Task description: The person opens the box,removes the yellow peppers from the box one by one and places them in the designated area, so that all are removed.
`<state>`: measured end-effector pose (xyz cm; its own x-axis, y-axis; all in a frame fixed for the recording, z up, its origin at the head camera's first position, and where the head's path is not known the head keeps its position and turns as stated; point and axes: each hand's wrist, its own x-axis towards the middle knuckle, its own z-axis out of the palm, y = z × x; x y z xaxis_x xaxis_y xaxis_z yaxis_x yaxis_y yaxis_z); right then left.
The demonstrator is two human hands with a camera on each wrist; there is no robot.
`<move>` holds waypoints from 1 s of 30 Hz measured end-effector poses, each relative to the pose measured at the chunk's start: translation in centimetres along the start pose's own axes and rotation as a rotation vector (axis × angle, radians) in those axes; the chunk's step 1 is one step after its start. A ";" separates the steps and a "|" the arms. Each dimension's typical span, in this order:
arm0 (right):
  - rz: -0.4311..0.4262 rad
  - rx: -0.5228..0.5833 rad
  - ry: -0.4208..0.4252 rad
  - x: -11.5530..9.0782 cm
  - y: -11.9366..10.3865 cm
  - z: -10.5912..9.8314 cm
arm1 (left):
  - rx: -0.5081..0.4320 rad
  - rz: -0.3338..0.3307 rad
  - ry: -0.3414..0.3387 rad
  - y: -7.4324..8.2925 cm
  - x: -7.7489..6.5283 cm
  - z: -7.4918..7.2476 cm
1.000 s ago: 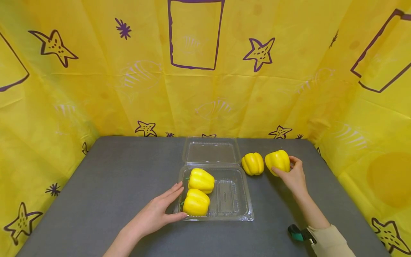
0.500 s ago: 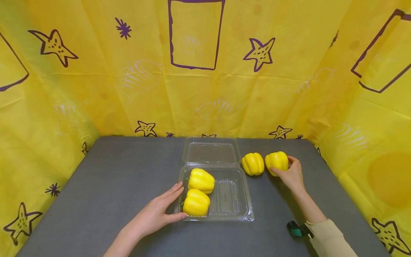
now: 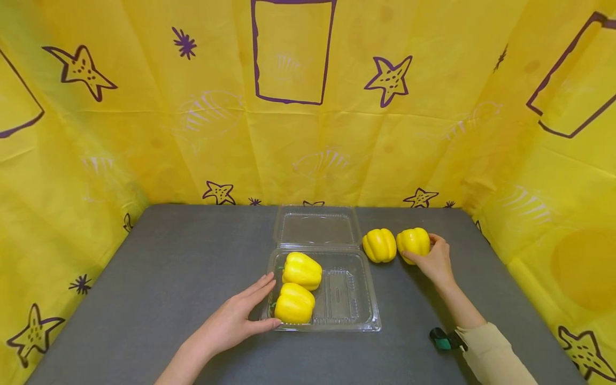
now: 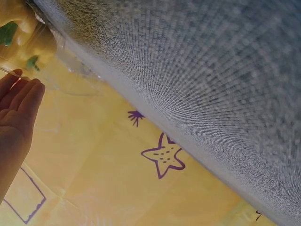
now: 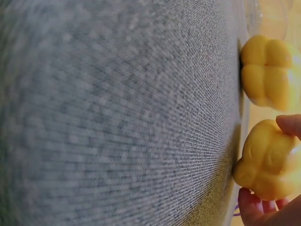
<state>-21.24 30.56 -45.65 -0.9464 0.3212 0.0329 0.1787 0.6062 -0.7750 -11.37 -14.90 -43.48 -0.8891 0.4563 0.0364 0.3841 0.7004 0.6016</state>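
Observation:
My right hand (image 3: 435, 262) holds a yellow bell pepper (image 3: 415, 243) between thumb and fingers, low over the table at the right. Just left of it stands another yellow bell pepper (image 3: 379, 246); in the right wrist view a narrow gap parts the held pepper (image 5: 268, 160) from this one (image 5: 270, 73). A clear plastic clamshell container (image 3: 344, 289) lies with its lid folded back. Two yellow bell peppers (image 3: 301, 271) with green stems lie in its left half. My left hand (image 3: 236, 318) rests at the container's left edge, fingers straight and thumb at the front corner.
The container's lid (image 3: 316, 227) lies flat behind its base. Grey cloth covers the table (image 3: 192, 256). A yellow printed curtain (image 3: 216, 133) hangs at the back and both sides. A dark strap with a green part (image 3: 445, 341) sits at the right sleeve.
My right hand has brought the yellow bell pepper slightly down and left, closer to the one beside it. The left hand and the container have stayed put.

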 end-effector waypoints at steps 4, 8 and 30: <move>-0.014 0.001 -0.004 0.1 -0.1 0.1 | -0.001 0.002 0.002 0.0 0.0 0.0; -0.012 -0.003 -0.004 0.2 -0.2 0.2 | 0.001 0.006 0.003 -0.1 0.0 0.1; -0.010 -0.014 -0.041 0.1 -0.3 0.3 | -0.018 -0.025 -0.023 0.1 0.0 0.0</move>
<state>-21.43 30.16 -45.63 -0.9585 0.2846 0.0144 0.1724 0.6196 -0.7658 -11.36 -14.81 -43.41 -0.8922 0.4517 0.0028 0.3571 0.7015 0.6168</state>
